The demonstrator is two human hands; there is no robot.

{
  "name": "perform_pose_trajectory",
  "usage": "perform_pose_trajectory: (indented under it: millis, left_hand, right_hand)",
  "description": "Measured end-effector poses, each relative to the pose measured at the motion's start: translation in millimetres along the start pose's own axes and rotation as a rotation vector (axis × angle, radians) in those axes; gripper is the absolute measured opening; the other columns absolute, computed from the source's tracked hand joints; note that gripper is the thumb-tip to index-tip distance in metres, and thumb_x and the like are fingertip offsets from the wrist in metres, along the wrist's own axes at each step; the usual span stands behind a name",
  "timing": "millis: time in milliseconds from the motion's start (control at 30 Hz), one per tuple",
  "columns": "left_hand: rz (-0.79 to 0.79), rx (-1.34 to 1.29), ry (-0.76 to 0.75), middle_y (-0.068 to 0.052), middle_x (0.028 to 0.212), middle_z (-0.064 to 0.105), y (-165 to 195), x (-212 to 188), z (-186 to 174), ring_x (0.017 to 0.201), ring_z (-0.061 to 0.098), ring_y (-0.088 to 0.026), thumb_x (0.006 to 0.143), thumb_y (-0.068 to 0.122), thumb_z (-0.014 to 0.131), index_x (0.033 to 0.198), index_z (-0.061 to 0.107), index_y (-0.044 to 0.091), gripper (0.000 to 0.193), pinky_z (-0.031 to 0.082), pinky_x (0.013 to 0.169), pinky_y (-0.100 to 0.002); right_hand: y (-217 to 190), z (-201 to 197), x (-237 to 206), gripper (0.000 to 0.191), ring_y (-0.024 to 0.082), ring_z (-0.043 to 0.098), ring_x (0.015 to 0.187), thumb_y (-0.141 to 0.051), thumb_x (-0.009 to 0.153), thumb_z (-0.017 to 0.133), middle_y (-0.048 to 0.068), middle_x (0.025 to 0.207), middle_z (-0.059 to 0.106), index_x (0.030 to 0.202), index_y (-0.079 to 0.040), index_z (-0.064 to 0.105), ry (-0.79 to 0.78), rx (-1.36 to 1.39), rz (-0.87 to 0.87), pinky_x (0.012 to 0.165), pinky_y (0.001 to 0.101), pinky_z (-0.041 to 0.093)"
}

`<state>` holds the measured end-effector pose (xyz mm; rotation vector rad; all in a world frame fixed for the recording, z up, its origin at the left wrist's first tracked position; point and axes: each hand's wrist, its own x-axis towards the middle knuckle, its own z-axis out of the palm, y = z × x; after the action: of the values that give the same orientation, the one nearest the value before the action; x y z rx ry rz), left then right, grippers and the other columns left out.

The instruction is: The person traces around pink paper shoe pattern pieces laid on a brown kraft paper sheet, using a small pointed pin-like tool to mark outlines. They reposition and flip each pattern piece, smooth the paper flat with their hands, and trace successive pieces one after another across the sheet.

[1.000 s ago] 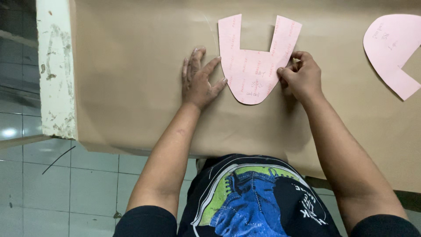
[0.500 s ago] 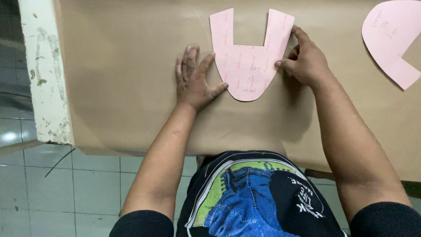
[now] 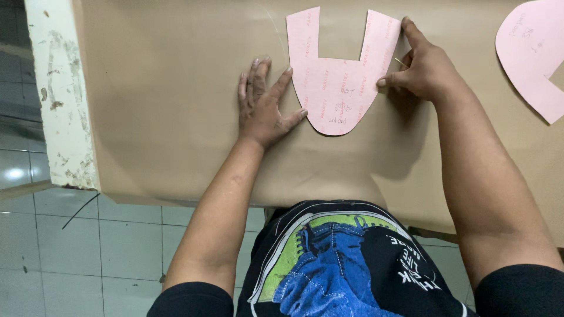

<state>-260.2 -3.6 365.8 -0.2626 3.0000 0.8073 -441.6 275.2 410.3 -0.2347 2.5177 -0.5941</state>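
Note:
A pink U-shaped card pattern (image 3: 338, 88) lies flat on a large sheet of brown paper (image 3: 170, 105). My left hand (image 3: 263, 105) rests flat on the paper just left of the pattern, fingers spread, with the thumb and forefinger tips touching its edge. My right hand (image 3: 424, 67) sits against the pattern's right arm. Its forefinger points up along the edge and its thumb presses the pattern's side. A thin yellowish tool tip (image 3: 400, 60) shows between thumb and forefinger; the rest of the tool is hidden.
A second pink cut-out (image 3: 529, 53) lies on the paper at the far right, partly out of frame. A worn white table edge (image 3: 59, 100) runs down the left side. Below are grey floor tiles (image 3: 117, 246) and my dark printed shirt.
My right hand has slid up along the pattern's right edge, from the lower curve to the top of the right arm. The left hand stays pressed beside the pattern.

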Motion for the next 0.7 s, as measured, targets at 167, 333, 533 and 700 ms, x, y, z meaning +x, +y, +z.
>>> perform_pose_trajectory:
  millis: [167, 333, 533, 700]
  left_hand:
    - [0.019, 0.017, 0.014, -0.015, 0.166, 0.021, -1.4, -0.5, 0.7, 0.157, 0.007, -0.030, 0.078, 0.059, 0.080, 0.155, 0.046, 0.026, 0.090, 0.001, 0.127, -0.054]
    - [0.009, 0.011, -0.008, -0.015, 0.167, 0.019, 0.0, -0.6, -1.6, 0.157, 0.006, -0.030, 0.076, 0.059, 0.080, 0.155, 0.045, 0.026, 0.093, 0.001, 0.127, -0.054]
    - [-0.030, 0.015, -0.087, -0.014, 0.168, 0.014, 5.2, 1.0, -8.2, 0.157, 0.001, -0.029, 0.071, 0.063, 0.081, 0.157, 0.039, 0.027, 0.102, -0.002, 0.126, -0.053]
    - [-0.018, 0.038, -0.078, -0.014, 0.169, 0.012, 5.6, 1.4, -5.4, 0.157, -0.002, -0.030, 0.073, 0.065, 0.080, 0.159, 0.036, 0.029, 0.104, -0.003, 0.126, -0.053]
  right_hand:
    - [-2.4, -1.9, -1.7, 0.129, 0.024, 0.067, 0.084, -0.016, 0.060, 0.097, 0.011, 0.093, 0.066, 0.168, -0.019, 0.026, -0.004, 0.035, -0.013, 0.076, 0.0402, 0.057]
    - [-6.6, -3.3, -2.7, 0.129, 0.023, 0.067, 0.086, -0.016, 0.056, 0.100, 0.010, 0.096, 0.066, 0.165, -0.020, 0.030, 0.012, 0.024, -0.009, 0.078, 0.0388, 0.058]
    - [-9.1, -4.9, -6.0, 0.127, 0.023, 0.068, 0.081, -0.013, 0.059, 0.097, 0.013, 0.101, 0.066, 0.166, -0.021, 0.029, -0.019, 0.062, 0.037, 0.076, 0.0394, 0.060]
    - [-10.3, -4.6, -5.4, 0.128, 0.020, 0.069, 0.080, -0.017, 0.061, 0.097, 0.010, 0.103, 0.066, 0.167, -0.020, 0.024, 0.001, 0.102, 0.012, 0.074, 0.0355, 0.061]
